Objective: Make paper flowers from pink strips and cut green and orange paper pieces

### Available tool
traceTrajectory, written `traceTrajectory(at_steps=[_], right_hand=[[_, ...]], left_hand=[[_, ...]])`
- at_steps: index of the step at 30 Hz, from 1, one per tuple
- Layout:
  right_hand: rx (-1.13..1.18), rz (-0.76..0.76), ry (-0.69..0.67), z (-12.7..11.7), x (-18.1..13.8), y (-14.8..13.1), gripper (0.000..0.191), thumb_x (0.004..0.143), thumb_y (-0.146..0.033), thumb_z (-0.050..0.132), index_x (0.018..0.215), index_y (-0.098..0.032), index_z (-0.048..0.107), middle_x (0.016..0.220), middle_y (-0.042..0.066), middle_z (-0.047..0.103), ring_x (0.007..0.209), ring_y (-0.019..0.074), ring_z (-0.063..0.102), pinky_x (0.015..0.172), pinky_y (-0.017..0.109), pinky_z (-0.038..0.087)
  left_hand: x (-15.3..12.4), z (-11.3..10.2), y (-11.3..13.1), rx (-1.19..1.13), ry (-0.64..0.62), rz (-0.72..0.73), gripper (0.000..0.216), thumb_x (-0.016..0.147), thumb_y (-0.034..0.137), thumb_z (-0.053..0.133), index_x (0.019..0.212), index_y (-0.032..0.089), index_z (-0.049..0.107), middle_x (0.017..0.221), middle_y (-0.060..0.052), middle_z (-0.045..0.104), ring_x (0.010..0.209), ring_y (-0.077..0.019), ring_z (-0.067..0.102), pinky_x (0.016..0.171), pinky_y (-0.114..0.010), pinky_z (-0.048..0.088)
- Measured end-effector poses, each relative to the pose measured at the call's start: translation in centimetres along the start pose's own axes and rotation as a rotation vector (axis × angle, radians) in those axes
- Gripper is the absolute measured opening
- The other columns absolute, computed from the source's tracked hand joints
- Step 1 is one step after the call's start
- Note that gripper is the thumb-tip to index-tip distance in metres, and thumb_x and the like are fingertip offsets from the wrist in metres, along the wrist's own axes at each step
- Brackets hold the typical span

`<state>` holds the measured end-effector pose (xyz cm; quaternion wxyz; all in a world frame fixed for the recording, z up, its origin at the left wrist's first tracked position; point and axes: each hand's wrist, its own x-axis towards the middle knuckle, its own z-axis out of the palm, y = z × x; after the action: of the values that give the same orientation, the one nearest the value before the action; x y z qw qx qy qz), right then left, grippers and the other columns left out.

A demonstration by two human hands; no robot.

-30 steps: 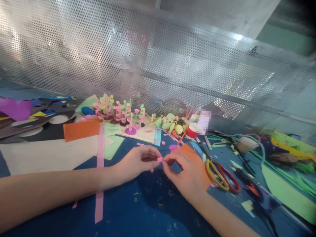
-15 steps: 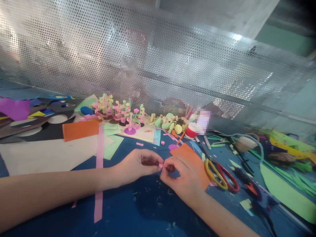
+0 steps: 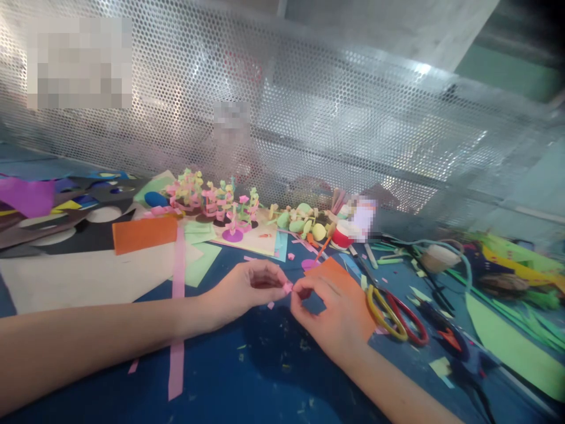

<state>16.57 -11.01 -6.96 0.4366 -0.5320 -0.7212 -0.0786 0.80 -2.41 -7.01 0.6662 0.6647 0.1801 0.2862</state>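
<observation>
From where I stand, the two hands meet above the blue tabletop (image 3: 265, 383), with one small pink piece (image 3: 288, 287) between them. The left hand (image 3: 252, 290) has it pinched at the tips of thumb and fingers, the palm side hollow and loosely curled. The right hand (image 3: 324, 309) comes in from the other side, thumb and forefinger bent into a ring, their tips nearly together at the piece's right edge. So the piece lies just right of the left fingertips and just left of the right ones, both hands equally near; it is compact, with no clear long axis

Whether the right hand grips that edge or only touches it, I can't tell, as the fingertips hide the spot

The left forearm hides the middle of a long pink strip (image 3: 176, 371), and the right hand covers part of an orange sheet (image 3: 353, 288). Beyond that sheet lie scissors (image 3: 391, 303). Both forearms run out of sight, and shapes behind the perforated metal screen (image 3: 304, 118) are blurred
</observation>
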Motion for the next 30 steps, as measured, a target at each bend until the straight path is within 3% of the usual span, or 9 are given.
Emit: traceTrajectory(at_steps=[7,13,16,30], right_hand=[[-0.073,-0.064,0.031,-0.08,-0.14,-0.26,0.012,0.069,-0.009,0.051,0.071,-0.020,0.052,0.062,-0.002,0.054,0.056,0.0121,0.052,0.054,0.024,0.045],[0.034,0.019,-0.024,-0.23,0.17,0.04,0.009,0.078,-0.013,0.054,0.081,-0.020,0.058,0.072,0.000,0.062,0.066,0.0131,0.058,0.065,0.024,0.049],[0.059,0.093,0.009,-0.42,0.39,0.21,0.008,0.080,-0.015,0.053,0.083,-0.020,0.059,0.076,0.001,0.063,0.068,0.0141,0.059,0.066,0.026,0.049],[0.049,0.067,0.007,-0.60,0.61,-0.31,0.007,0.078,-0.013,0.057,0.079,-0.019,0.060,0.071,0.000,0.062,0.065,0.0118,0.058,0.063,0.022,0.049]], left_hand=[[-0.08,0.16,-0.22,-0.028,-0.091,0.001,0.020,0.070,0.025,0.070,0.085,0.017,0.062,0.086,-0.002,0.067,0.085,-0.0156,0.062,0.082,-0.031,0.046],[0.02,0.04,0.01,-0.015,0.012,0.006,0.016,0.074,0.025,0.066,0.086,0.017,0.060,0.081,0.000,0.064,0.068,-0.0104,0.057,0.067,-0.025,0.045],[0.01,0.07,0.24,-0.011,0.036,-0.005,0.019,0.074,0.029,0.067,0.087,0.016,0.062,0.083,-0.002,0.064,0.072,-0.0122,0.057,0.065,-0.024,0.045],[0.11,-0.17,0.03,0.025,0.040,-0.014,0.024,0.073,0.031,0.067,0.093,0.018,0.069,0.097,-0.004,0.070,0.094,-0.0186,0.061,0.089,-0.031,0.044]])
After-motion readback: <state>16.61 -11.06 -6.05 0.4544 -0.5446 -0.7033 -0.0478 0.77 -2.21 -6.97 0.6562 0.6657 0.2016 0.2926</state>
